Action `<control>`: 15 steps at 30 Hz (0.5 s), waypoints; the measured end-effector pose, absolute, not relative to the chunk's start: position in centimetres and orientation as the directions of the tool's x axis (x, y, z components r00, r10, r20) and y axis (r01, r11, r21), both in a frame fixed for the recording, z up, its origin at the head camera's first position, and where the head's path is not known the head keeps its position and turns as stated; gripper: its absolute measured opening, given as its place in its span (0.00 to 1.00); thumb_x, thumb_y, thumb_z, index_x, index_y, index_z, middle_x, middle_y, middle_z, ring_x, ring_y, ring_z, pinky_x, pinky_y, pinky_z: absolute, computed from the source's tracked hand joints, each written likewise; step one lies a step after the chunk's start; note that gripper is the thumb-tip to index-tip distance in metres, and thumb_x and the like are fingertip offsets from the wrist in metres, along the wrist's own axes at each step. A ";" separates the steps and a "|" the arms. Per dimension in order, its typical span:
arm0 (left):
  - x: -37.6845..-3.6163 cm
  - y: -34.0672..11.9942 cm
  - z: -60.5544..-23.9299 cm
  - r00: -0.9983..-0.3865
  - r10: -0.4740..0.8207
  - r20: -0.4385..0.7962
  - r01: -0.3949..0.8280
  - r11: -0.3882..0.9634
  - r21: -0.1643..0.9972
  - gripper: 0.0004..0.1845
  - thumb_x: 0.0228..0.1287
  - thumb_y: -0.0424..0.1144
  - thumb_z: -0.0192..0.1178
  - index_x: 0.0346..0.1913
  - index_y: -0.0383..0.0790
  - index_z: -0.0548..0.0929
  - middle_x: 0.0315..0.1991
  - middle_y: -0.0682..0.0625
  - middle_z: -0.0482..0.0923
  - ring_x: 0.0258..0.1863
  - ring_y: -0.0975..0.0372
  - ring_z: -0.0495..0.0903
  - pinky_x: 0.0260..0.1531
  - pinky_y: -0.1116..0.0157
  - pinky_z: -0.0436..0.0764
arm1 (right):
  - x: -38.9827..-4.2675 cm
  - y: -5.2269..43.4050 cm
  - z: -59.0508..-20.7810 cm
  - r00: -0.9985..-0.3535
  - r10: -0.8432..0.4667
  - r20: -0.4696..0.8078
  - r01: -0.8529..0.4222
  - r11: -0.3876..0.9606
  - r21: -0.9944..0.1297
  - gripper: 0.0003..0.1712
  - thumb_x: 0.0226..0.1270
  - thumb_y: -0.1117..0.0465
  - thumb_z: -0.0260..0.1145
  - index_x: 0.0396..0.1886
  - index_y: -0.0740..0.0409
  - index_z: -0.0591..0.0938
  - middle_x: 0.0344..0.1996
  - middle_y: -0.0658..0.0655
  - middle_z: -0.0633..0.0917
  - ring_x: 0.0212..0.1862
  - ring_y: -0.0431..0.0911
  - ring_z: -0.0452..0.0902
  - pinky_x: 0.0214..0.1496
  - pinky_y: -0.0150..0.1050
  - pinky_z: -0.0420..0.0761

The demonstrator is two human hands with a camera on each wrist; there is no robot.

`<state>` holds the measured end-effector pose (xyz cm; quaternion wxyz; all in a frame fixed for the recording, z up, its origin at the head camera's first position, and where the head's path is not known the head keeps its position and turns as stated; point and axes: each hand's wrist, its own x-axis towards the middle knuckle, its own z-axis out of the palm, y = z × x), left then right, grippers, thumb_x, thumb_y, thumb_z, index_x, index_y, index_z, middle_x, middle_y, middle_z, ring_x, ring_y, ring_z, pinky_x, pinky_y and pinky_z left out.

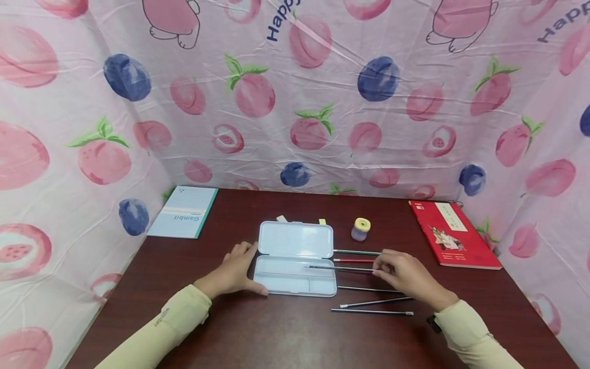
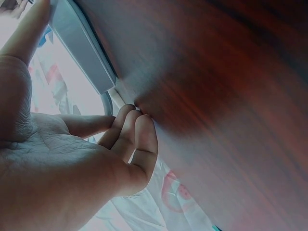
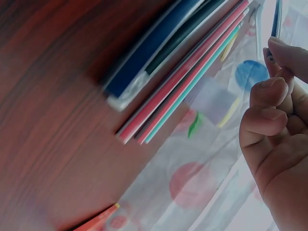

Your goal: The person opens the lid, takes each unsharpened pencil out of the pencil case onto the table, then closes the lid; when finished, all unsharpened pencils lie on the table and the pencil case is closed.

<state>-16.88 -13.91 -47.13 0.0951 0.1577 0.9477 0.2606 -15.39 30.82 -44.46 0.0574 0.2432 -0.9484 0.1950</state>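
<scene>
A pale blue pencil case (image 1: 295,241) lies with its lid folded back on the table. My left hand (image 1: 236,271) rests around its left end, fingers spread, the thumb at the near corner; in the left wrist view the fingertips (image 2: 147,118) are down by the tabletop. Between thumb and fingertips, my right hand (image 1: 403,271) pinches a dark pencil (image 1: 341,268), its far end over the case's lower tray. Several more pencils lie to the right of the case, among them a green one (image 1: 355,251), a red one (image 1: 352,261) and a dark one (image 1: 373,311) nearest me.
Behind the case stands a small jar with a yellow lid (image 1: 361,229). Small white (image 1: 281,219) and yellow (image 1: 322,222) pieces show past the lid's back edge. A light blue notebook (image 1: 184,212) lies at back left, a red book (image 1: 454,233) at right. Patterned cloth (image 1: 295,102) hangs behind.
</scene>
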 end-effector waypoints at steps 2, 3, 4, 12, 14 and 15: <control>-16.9 -13.9 -47.1 -0.933 0.347 -0.098 0.248 0.814 0.526 0.75 0.39 0.64 0.87 0.84 0.31 0.57 0.71 0.37 0.68 0.66 0.51 0.67 0.65 0.47 0.71 | -15.3 31.2 -44.3 -0.873 -0.437 0.219 -0.487 0.806 -0.336 0.13 0.60 0.62 0.83 0.34 0.41 0.86 0.26 0.37 0.74 0.30 0.30 0.68 0.33 0.30 0.74; -16.8 -13.9 -47.0 -0.933 0.347 -0.099 0.247 0.813 0.527 0.75 0.39 0.64 0.87 0.84 0.31 0.57 0.71 0.37 0.68 0.66 0.50 0.67 0.65 0.47 0.71 | -15.3 31.4 -44.3 -0.871 -0.435 0.227 -0.489 0.807 -0.331 0.13 0.59 0.63 0.83 0.34 0.42 0.86 0.26 0.37 0.74 0.30 0.30 0.68 0.33 0.30 0.74; -16.8 -13.9 -47.0 -0.933 0.346 -0.099 0.245 0.812 0.529 0.75 0.38 0.64 0.87 0.84 0.31 0.57 0.71 0.37 0.68 0.65 0.50 0.67 0.65 0.47 0.71 | -15.3 31.6 -44.2 -0.870 -0.433 0.235 -0.490 0.808 -0.327 0.14 0.59 0.63 0.83 0.33 0.42 0.86 0.25 0.37 0.74 0.30 0.30 0.68 0.33 0.30 0.73; -16.9 -13.9 -47.3 -0.932 0.349 -0.099 0.247 0.810 0.533 0.75 0.39 0.64 0.87 0.84 0.31 0.57 0.71 0.38 0.68 0.66 0.51 0.67 0.65 0.47 0.71 | -15.3 33.2 -44.2 -0.880 -0.405 0.247 -0.469 0.821 -0.326 0.14 0.59 0.64 0.83 0.33 0.42 0.85 0.25 0.38 0.75 0.30 0.31 0.68 0.33 0.30 0.74; -16.9 -14.0 -47.3 -0.931 0.351 -0.099 0.248 0.809 0.533 0.75 0.39 0.64 0.87 0.84 0.31 0.57 0.71 0.38 0.68 0.66 0.51 0.67 0.65 0.47 0.71 | -15.3 33.5 -44.2 -0.883 -0.399 0.246 -0.463 0.826 -0.321 0.14 0.59 0.64 0.83 0.33 0.42 0.85 0.26 0.38 0.75 0.30 0.31 0.69 0.34 0.30 0.75; -16.9 -14.0 -47.3 -0.931 0.351 -0.099 0.248 0.808 0.534 0.75 0.39 0.64 0.87 0.84 0.31 0.57 0.71 0.38 0.68 0.66 0.51 0.67 0.65 0.48 0.71 | -15.3 33.7 -44.2 -0.884 -0.398 0.245 -0.461 0.829 -0.317 0.14 0.59 0.63 0.83 0.33 0.42 0.85 0.26 0.37 0.76 0.30 0.31 0.69 0.34 0.30 0.75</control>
